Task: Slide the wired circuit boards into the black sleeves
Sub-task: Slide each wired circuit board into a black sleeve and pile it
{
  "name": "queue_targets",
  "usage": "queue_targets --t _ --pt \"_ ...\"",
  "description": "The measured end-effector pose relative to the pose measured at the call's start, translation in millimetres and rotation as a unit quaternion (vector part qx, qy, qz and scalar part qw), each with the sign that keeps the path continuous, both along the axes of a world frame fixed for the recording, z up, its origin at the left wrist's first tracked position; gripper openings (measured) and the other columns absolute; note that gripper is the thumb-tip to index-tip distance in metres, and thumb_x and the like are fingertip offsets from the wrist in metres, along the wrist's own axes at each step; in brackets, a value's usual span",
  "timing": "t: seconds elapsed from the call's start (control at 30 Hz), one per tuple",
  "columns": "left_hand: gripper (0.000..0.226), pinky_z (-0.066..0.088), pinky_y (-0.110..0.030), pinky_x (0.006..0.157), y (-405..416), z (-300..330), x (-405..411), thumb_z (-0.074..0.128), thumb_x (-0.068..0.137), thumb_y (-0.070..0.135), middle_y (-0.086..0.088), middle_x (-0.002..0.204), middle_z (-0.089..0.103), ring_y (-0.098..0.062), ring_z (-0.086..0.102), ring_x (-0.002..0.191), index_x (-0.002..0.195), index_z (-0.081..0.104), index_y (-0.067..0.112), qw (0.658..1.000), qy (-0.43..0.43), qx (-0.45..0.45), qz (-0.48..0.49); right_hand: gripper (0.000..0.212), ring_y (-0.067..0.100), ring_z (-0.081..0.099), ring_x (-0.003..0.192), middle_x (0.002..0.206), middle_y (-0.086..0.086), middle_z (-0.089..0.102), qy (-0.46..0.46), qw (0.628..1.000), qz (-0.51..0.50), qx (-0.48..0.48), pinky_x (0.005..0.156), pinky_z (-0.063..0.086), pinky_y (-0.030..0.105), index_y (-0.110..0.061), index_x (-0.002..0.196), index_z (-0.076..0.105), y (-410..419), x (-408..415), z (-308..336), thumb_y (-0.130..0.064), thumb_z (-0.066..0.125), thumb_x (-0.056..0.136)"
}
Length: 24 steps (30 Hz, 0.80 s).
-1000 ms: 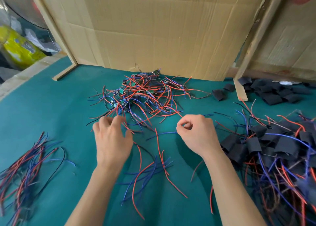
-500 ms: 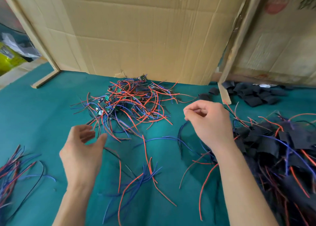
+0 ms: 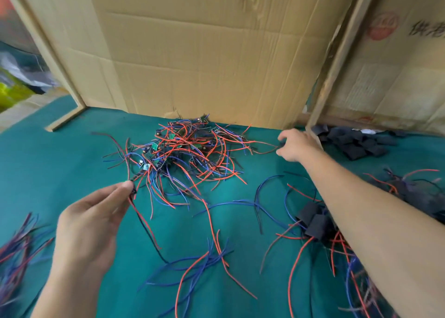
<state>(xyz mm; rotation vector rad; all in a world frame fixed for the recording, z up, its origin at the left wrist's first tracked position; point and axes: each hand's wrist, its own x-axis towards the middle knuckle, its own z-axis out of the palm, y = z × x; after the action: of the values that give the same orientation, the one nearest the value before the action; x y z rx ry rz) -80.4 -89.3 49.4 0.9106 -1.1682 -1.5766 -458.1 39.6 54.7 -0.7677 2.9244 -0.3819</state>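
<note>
A tangled pile of wired circuit boards, small green boards on red, blue and black wires, lies at the back middle of the teal table. My left hand is raised in front of it and pinches one small board; its red and black wires hang to the cloth. My right hand reaches to the far right, with fingers and thumb curled on a small black sleeve that they mostly hide. More loose black sleeves are heaped just right of that hand.
Sleeved boards with wires lie under and right of my right forearm. Loose wires are spread at the front middle and bundled at the left edge. A cardboard wall and a wooden strip close off the back.
My right hand has moved from the middle to the far right by the sleeve heap. My left hand, empty before, now pinches a wired board lifted from the pile.
</note>
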Motion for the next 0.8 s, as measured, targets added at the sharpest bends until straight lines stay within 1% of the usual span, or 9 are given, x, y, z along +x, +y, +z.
queue_targets --t 0.1,0.17,0.27,0.33,0.4,0.47,0.53,0.67,0.8 --pt "0.017 0.058 -0.018 0.076 4 11 -6 0.063 0.082 0.000 -0.007 0.080 0.074 -0.014 0.074 0.077 0.074 0.077 0.003 0.994 0.070 0.027 -0.076 0.029 0.034 0.064 0.112 0.124 0.013 0.066 0.063 0.998 -0.018 -0.020 0.086 0.052 0.035 -0.028 0.118 0.071 0 -1 -18 -0.017 0.070 0.092" --pt "0.013 0.060 -0.023 0.071 13 17 -18 0.066 0.075 0.008 -0.013 0.084 0.072 -0.022 0.074 0.079 0.082 0.074 0.001 0.984 0.097 0.045 -0.141 0.022 0.036 0.065 0.108 0.119 0.015 0.067 0.089 0.995 -0.027 -0.027 0.082 0.051 0.034 -0.024 0.111 0.072 1 2 -20 -0.014 0.071 0.092" --pt "0.023 0.057 -0.022 0.056 33 21 -49 0.068 0.073 0.012 -0.013 0.082 0.069 -0.023 0.074 0.074 0.092 0.073 0.000 0.972 0.052 0.070 -0.217 0.023 0.039 0.063 0.111 0.120 0.017 0.064 0.102 0.993 -0.043 -0.042 0.086 0.052 0.038 -0.018 0.116 0.070 3 11 -10 -0.016 0.068 0.093" --pt "0.015 0.052 -0.019 0.050 48 17 -71 0.061 0.083 0.004 -0.011 0.081 0.068 -0.021 0.073 0.073 0.090 0.075 0.003 0.964 0.013 0.069 -0.258 0.024 0.041 0.061 0.112 0.122 0.018 0.063 0.081 0.986 -0.066 -0.128 0.089 0.052 0.040 -0.018 0.118 0.070 6 23 8 -0.019 0.067 0.094" --pt "0.022 0.048 -0.017 0.046 63 10 -90 0.051 0.091 0.000 -0.006 0.079 0.066 -0.021 0.074 0.073 0.087 0.072 0.006 0.956 -0.018 0.069 -0.286 0.023 0.037 0.064 0.109 0.113 0.014 0.071 0.051 0.953 -0.085 -0.287 0.091 0.052 0.038 -0.018 0.112 0.072 15 42 23 -0.020 0.069 0.090" --pt "0.024 0.044 -0.017 0.042 79 1 -107 0.047 0.095 0.001 -0.002 0.080 0.066 -0.018 0.072 0.069 0.086 0.067 0.009 0.950 -0.033 0.068 -0.302 0.020 0.028 0.073 0.092 0.097 0.006 0.077 -0.027 0.885 -0.071 -0.459 0.090 0.058 0.044 -0.016 0.105 0.073 28 70 26 -0.017 0.074 0.085" --pt "0.020 0.040 -0.019 0.039 94 -12 -119 0.050 0.098 0.004 -0.003 0.078 0.067 -0.016 0.068 0.061 0.085 0.065 0.009 0.953 -0.048 0.050 -0.295 0.018 0.017 0.075 0.077 0.088 0.001 0.077 -0.121 0.819 -0.047 -0.559 0.080 0.063 0.044 -0.015 0.102 0.074 43 102 18 -0.012 0.078 0.084" --pt "0.014 0.037 -0.020 0.038 109 -36 -128 0.059 0.098 0.006 -0.008 0.068 0.062 -0.015 0.058 0.051 0.086 0.066 0.004 0.955 -0.090 -0.040 -0.279 0.013 0.007 0.069 0.078 0.077 -0.011 0.074 -0.205 0.762 -0.050 -0.613 0.076 0.062 0.035 -0.018 0.094 0.076 63 127 -6 -0.006 0.076 0.089" --pt "0.016 0.041 -0.019 0.042 110 -43 -127 0.061 0.097 0.007 -0.004 0.062 0.063 -0.014 0.055 0.049 0.083 0.070 0.006 0.956 -0.116 -0.083 -0.255 0.011 0.014 0.069 0.083 0.078 -0.008 0.072 -0.227 0.727 -0.053 -0.646 0.076 0.063 0.034 -0.011 0.095 0.074 66 127 -8 -0.001 0.073 0.091"
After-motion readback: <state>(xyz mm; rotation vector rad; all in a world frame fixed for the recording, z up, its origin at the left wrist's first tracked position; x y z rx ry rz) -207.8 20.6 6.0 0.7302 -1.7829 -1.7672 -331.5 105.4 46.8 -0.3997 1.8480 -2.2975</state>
